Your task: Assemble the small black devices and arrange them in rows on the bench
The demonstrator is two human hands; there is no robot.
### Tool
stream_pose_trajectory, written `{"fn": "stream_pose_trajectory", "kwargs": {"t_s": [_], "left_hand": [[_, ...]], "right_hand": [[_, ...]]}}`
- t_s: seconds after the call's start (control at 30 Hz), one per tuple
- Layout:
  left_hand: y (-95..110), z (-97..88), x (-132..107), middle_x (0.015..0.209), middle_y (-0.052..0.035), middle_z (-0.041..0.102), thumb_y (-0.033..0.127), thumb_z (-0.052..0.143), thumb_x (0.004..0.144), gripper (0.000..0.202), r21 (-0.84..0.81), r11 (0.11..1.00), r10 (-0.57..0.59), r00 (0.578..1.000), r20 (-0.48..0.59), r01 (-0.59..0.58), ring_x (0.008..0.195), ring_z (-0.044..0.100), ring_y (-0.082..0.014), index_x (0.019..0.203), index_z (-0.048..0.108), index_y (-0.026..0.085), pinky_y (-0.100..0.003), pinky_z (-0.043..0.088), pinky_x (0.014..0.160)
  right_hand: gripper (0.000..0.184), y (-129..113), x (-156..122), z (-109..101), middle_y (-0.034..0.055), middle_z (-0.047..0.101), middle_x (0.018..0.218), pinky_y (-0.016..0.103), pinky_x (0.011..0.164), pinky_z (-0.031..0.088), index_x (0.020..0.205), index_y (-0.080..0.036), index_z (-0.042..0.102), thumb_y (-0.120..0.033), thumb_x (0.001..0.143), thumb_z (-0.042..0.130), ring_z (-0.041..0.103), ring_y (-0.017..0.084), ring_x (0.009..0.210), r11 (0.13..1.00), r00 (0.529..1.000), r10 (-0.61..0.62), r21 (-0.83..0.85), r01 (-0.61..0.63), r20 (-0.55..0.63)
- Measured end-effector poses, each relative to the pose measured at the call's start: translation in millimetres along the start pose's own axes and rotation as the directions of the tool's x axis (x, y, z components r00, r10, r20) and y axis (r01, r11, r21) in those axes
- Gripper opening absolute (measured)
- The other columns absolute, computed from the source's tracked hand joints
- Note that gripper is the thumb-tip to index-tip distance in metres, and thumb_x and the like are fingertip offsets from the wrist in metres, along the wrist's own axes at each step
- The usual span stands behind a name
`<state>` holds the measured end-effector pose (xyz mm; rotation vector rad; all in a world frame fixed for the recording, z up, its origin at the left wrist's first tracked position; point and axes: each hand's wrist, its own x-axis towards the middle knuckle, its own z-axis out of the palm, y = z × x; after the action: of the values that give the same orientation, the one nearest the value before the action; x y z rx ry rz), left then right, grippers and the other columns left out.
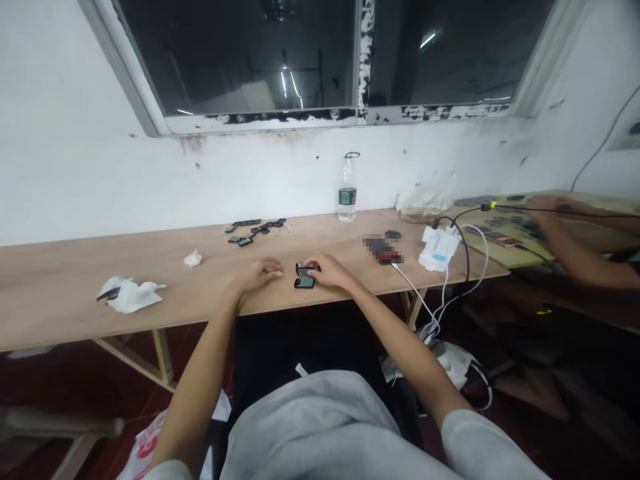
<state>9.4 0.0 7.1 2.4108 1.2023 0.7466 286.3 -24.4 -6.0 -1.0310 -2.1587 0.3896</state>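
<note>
Two small black rounded-rectangular pieces with grey screen-like faces lie in front of me near the table's front edge. My right hand point(327, 271) has its fingers closed on the right end of the farther piece point(302, 270), which shows a bit of yellow at its upper left. The nearer piece point(304, 283) lies flat just below it, untouched. To their left, my left hand point(261, 273) rests close to the tabletop with fingers curled together; whatever they may hold is too small to make out.
Several similar black pieces point(245, 240) lie scattered behind, beside tiny bits. Crumpled tissue point(134, 295) lies left. A water bottle point(347, 190) stands by the wall. A white power strip point(440, 248) with cables is right, near a plastic bag point(427, 198). Another person's arm point(575, 243) works far right.
</note>
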Motion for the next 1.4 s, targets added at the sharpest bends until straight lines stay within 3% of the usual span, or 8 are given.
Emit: {"fn": "stream_pose_trajectory", "kwargs": {"t_s": [0.13, 0.23, 0.33, 0.47, 0.63, 0.87, 1.2, 1.4], "left_hand": [[19, -5.5, -3, 0.113, -0.0117, 0.071, 0.063, 0.067, 0.082, 0.045, 0.022, 0.993, 0.116, 0.988, -0.104, -0.115, 0.105, 0.067, -0.0285, 0.092, 0.080, 0.021, -0.042, 0.053, 0.096], [37, -4.5, -5, 0.103, -0.0099, 0.072, 0.052, 0.066, 0.088, 0.034, 0.057, 0.973, 0.231, 0.961, -0.153, -0.225, 0.097, 0.068, -0.0248, 0.091, 0.078, 0.020, -0.038, 0.054, 0.092], [56, 0.4, -5, 0.104, -0.0090, 0.072, 0.041, 0.064, 0.091, 0.027, 0.108, 0.949, 0.311, 0.933, -0.182, -0.295, 0.096, 0.068, -0.0228, 0.102, 0.076, 0.019, -0.034, 0.055, 0.088], [72, 6.5, -4, 0.111, -0.0092, 0.071, 0.034, 0.063, 0.092, 0.027, 0.145, 0.923, 0.379, 0.908, -0.179, -0.357, 0.101, 0.068, -0.0226, 0.112, 0.073, 0.019, -0.033, 0.055, 0.088], [74, 7.8, -5, 0.108, -0.0085, 0.074, 0.034, 0.063, 0.093, 0.024, 0.196, 0.905, 0.411, 0.896, -0.167, -0.379, 0.095, 0.071, -0.0212, 0.109, 0.074, 0.020, -0.031, 0.056, 0.086], [79, 7.9, -9, 0.112, -0.0090, 0.074, 0.032, 0.062, 0.095, 0.024, 0.249, 0.859, 0.491, 0.859, -0.147, -0.448, 0.097, 0.072, -0.0205, 0.113, 0.073, 0.021, -0.029, 0.057, 0.084], [72, 7.6, -10, 0.108, -0.0092, 0.077, 0.032, 0.061, 0.095, 0.023, 0.158, 0.880, 0.471, 0.868, -0.158, -0.449, 0.096, 0.073, -0.0216, 0.109, 0.076, 0.021, -0.030, 0.060, 0.080], [75, 8.0, -8, 0.110, -0.0090, 0.076, 0.042, 0.063, 0.094, 0.028, 0.212, 0.871, 0.477, 0.865, -0.156, -0.442, 0.096, 0.074, -0.0222, 0.107, 0.076, 0.021, -0.031, 0.060, 0.085]], "right_hand": [[0.022, -4, -2, -3, 0.0097, 0.071, 0.108, 0.032, 0.092, 0.047, 0.108, -0.018, 0.074, -0.018, 0.092, 0.059, 0.064, 0.022, 0.100, 0.996, 0.994, -0.084, -0.017, 0.083, -0.063], [0.023, -9, -3, -8, 0.0106, 0.071, 0.104, 0.032, 0.089, 0.049, 0.109, -0.016, 0.073, -0.021, 0.093, 0.058, 0.065, 0.021, 0.095, 0.996, 0.989, -0.094, -0.014, 0.093, -0.110], [0.023, -15, -3, -12, 0.0098, 0.072, 0.102, 0.030, 0.081, 0.052, 0.109, -0.015, 0.074, -0.023, 0.091, 0.061, 0.066, 0.019, 0.086, 0.991, 0.990, -0.061, 0.110, 0.074, -0.123], [0.022, -19, -1, -13, 0.0077, 0.075, 0.105, 0.029, 0.082, 0.054, 0.107, -0.018, 0.075, -0.023, 0.091, 0.062, 0.070, 0.018, 0.089, 0.938, 0.994, -0.028, 0.341, 0.061, -0.102], [0.021, -20, -1, -16, 0.0076, 0.077, 0.102, 0.031, 0.087, 0.056, 0.104, -0.017, 0.076, -0.025, 0.089, 0.065, 0.073, 0.020, 0.092, 0.876, 0.999, -0.020, 0.481, 0.040, -0.046], [0.023, -16, -3, -23, 0.0079, 0.077, 0.105, 0.032, 0.088, 0.055, 0.107, -0.018, 0.076, -0.027, 0.089, 0.066, 0.072, 0.020, 0.094, 0.893, 0.998, -0.007, 0.449, 0.032, -0.056], [0.025, -11, -1, -23, 0.0091, 0.077, 0.104, 0.033, 0.086, 0.056, 0.104, -0.017, 0.076, -0.034, 0.088, 0.068, 0.073, 0.022, 0.095, 0.858, 1.000, -0.010, 0.513, 0.024, -0.030], [0.027, -11, -1, -22, 0.0103, 0.077, 0.104, 0.033, 0.085, 0.056, 0.104, -0.015, 0.076, -0.034, 0.086, 0.069, 0.073, 0.022, 0.095, 0.852, 0.999, 0.040, 0.524, -0.017, -0.033]]}}
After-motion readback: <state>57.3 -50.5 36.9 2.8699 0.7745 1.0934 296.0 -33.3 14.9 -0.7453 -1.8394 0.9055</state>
